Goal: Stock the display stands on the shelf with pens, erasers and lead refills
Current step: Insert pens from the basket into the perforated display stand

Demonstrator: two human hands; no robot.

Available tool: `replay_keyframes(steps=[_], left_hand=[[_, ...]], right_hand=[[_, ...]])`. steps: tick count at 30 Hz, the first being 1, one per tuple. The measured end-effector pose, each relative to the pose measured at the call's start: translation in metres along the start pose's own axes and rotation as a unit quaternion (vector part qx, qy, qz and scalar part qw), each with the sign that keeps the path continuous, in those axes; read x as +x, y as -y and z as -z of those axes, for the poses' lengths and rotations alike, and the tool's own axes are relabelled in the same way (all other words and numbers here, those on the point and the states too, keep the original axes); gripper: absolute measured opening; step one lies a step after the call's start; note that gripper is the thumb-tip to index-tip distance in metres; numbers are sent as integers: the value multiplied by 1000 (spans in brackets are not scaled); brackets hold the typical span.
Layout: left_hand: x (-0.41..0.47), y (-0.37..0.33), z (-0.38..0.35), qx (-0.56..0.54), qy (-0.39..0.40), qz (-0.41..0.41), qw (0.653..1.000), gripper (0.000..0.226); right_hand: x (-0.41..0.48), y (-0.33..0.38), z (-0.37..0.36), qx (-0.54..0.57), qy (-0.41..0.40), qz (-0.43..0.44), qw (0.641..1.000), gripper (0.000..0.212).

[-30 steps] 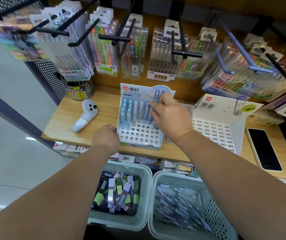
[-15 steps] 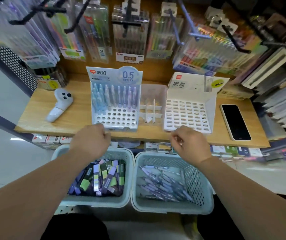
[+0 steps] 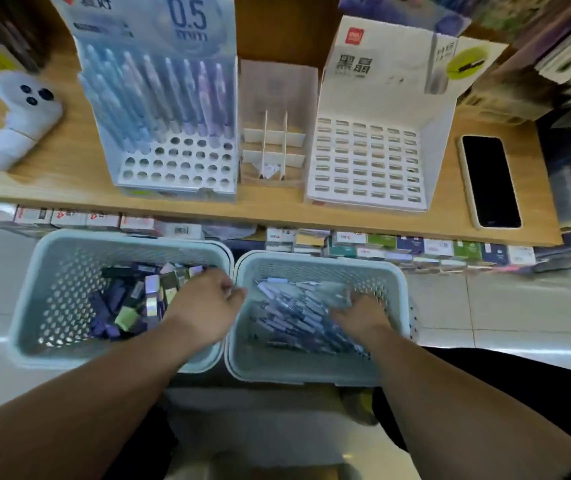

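Observation:
Two pale green baskets stand on the floor below the wooden shelf. The left basket holds small purple and green packs; the right basket holds loose purple pens. My left hand hovers over the two rims where the baskets meet, fingers curled, with nothing seen in it. My right hand is down in the pens, its fingertips blurred among them. On the shelf stand a 0.5 mm pen stand with its back rows filled, a clear divided box and a white slotted stand.
A white handheld controller lies at the shelf's left and a black phone at its right. Rows of small boxes sit under the shelf edge. Stacked packs crowd the far right. Pale tiled floor surrounds the baskets.
Both hands have come down from the pen stand on the shelf to the baskets. My right hand went into the pen basket. The view tilted down and closer.

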State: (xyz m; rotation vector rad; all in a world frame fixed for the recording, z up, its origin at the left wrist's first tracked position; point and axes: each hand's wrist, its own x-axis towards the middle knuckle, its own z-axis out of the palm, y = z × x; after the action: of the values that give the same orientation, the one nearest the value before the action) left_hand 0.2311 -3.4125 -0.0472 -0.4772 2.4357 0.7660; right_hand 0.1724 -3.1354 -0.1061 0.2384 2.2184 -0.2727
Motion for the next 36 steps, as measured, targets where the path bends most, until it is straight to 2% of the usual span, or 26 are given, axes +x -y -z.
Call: replay_keyframes(steps=[2, 4, 7, 9, 12, 15, 19, 21, 26, 31, 34, 36], left_hand=[[-8, -6, -15, -47, -57, -17, 997, 23], [-19, -9, -25, -54, -86, -39, 994, 21], [-32, 1, -37, -38, -116, -43, 992, 26], [-36, 11, -44, -29, -126, -36, 991, 28], [-36, 21, -51, -31, -103, -30, 994, 31], [-31, 27, -49, -53, -83, -37, 994, 34], [-27, 29, -46, -91, -67, -29, 993, 36], [-27, 29, -47, -100, -65, -24, 993, 36], [-26, 27, -48, -120, -62, -11, 991, 36], [-26, 26, -47, -129, -57, -9, 990, 37], [-26, 24, -48, -148, -60, -11, 987, 36], [-26, 24, -47, -158, -58, -11, 986, 36]], right_hand=[[2, -1, -14, 30, 6, -40, 999, 53], [6, 0, -23, 33, 13, -58, 998, 67], [17, -2, -35, -2, -2, -50, 999, 91], [19, -3, -38, -10, -8, -45, 999, 94], [21, -1, -40, -48, 6, -21, 999, 98], [27, -4, -40, -30, 32, 13, 999, 106], [34, -2, -33, 44, 38, 60, 997, 79], [36, 2, -30, 79, 47, 65, 994, 75], [47, 10, -32, 68, 60, 30, 995, 101], [46, 20, -37, -7, 93, 29, 995, 128], [39, 20, -44, -72, 67, 47, 994, 134], [37, 19, -50, -78, 53, 52, 994, 128]])
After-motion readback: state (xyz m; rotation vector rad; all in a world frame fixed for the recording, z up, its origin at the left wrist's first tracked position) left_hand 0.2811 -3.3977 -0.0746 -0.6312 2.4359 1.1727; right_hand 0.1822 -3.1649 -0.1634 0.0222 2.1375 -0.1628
